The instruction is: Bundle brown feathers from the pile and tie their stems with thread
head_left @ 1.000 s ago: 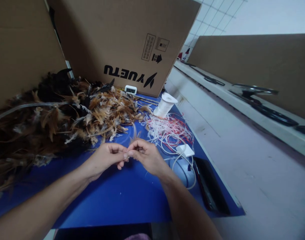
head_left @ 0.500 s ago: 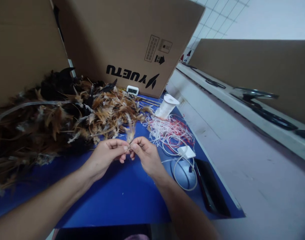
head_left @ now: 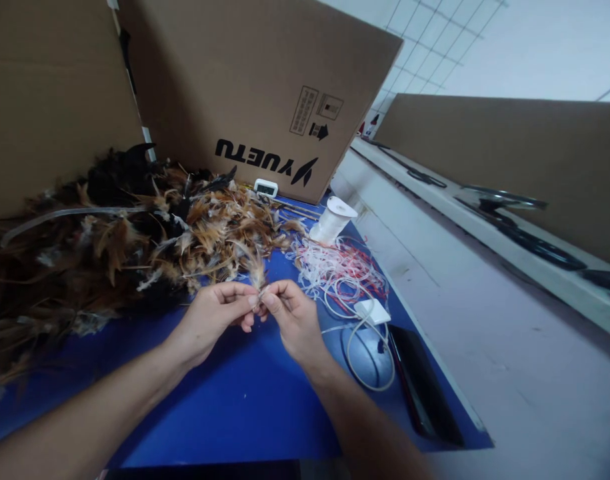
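Observation:
Low over the blue tabletop (head_left: 245,413), my left hand (head_left: 217,317) and my right hand (head_left: 295,317) meet fingertip to fingertip. Both pinch the base of a small tan-and-white feather (head_left: 257,270), whose fluffy tip points up and away from me. Whether it is one feather or a small bunch I cannot tell. The fingertips hide the quill ends. Just beyond and to the left lies a large heap of brown, tan and black feathers (head_left: 215,230).
A white spool (head_left: 335,219) stands behind a tangle of white and red strings (head_left: 342,263). To the right are a white charger-like block with cable (head_left: 373,311) and a dark phone-like slab (head_left: 425,387). A cardboard box (head_left: 265,80) and a small digital display (head_left: 265,188) stand behind.
The feather's tip has tilted to the left and sits lower between my fingers. Both hands keep their pinch in nearly the same place. The view has shifted slightly.

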`<state>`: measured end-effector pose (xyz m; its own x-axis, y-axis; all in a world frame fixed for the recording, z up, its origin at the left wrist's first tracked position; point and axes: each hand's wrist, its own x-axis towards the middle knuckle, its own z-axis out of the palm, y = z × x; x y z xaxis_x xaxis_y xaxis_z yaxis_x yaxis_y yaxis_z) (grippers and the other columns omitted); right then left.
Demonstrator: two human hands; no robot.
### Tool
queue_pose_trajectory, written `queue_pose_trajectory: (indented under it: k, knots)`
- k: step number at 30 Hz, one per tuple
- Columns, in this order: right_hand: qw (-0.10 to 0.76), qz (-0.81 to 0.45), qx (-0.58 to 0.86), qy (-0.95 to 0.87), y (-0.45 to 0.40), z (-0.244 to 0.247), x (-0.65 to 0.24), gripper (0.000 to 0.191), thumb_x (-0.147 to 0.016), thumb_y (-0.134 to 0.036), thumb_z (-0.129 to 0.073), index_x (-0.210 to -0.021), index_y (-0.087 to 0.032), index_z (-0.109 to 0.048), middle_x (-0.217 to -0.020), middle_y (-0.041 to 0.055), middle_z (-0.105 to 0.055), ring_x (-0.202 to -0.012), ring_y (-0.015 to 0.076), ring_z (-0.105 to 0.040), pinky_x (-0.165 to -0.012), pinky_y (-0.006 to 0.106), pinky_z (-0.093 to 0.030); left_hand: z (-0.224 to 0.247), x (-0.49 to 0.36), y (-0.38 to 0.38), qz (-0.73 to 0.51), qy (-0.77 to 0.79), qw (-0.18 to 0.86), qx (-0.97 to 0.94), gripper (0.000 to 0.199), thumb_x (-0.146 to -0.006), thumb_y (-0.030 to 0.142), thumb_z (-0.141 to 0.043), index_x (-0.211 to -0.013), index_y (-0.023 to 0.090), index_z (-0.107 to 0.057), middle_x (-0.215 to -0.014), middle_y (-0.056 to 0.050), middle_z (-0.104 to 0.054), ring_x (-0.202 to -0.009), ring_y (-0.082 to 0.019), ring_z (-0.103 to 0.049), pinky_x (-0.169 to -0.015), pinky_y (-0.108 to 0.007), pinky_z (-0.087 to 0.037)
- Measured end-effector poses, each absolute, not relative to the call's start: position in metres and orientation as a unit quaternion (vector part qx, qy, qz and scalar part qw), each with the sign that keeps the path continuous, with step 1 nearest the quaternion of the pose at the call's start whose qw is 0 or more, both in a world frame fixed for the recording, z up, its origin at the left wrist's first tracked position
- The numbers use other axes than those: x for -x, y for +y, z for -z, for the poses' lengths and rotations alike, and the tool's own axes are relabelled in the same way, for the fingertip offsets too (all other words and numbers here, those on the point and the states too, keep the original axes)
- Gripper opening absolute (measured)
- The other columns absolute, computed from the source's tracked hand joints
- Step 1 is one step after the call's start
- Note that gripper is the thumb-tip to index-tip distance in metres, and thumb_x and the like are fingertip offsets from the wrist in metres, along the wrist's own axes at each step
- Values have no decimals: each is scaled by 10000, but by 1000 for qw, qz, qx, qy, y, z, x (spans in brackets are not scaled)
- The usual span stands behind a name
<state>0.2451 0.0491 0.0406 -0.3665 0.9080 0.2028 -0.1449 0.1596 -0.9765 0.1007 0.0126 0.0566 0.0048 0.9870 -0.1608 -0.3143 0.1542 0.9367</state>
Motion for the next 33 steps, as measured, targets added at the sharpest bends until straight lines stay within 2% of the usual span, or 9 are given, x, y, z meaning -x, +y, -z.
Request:
queue_pose_trajectory:
  k: [12,26,33]
  knots:
    - [460,-569,358,-580,50,-41,-244,145,-772,-292,-665,-765,-170,-587,-616,-23,-611,-549,100,-582,-551,245,-496,-47,-97,14,-492,501,478,-528,156,-843,300,-572,-804,149,-581,-578,39,-571,-510,-86,-523,-522,-209,-438]
    - [464,-594,340,-563,48,-43,-246,149,-781,-298,-664,-775,-173,-583,-605,-27,-614,-552,103,-588,-564,253,-500,-50,-98,14,-506,483,466,-541,145,-818,294,-610,-809,154,-572,-602,19,-621,-526,-104,-578,-543,-228,-478]
    - [462,-602,335,-559,49,-40,-244,140,-791,-295,-651,-784,-175,-578,-649,-23,-609,-589,103,-584,-581,247,-492,-49,-97,13,-479,510,394,-596,120,-847,284,-568,-798,175,-577,-615,26,-617,-535,-99,-575,-542,-206,-460]
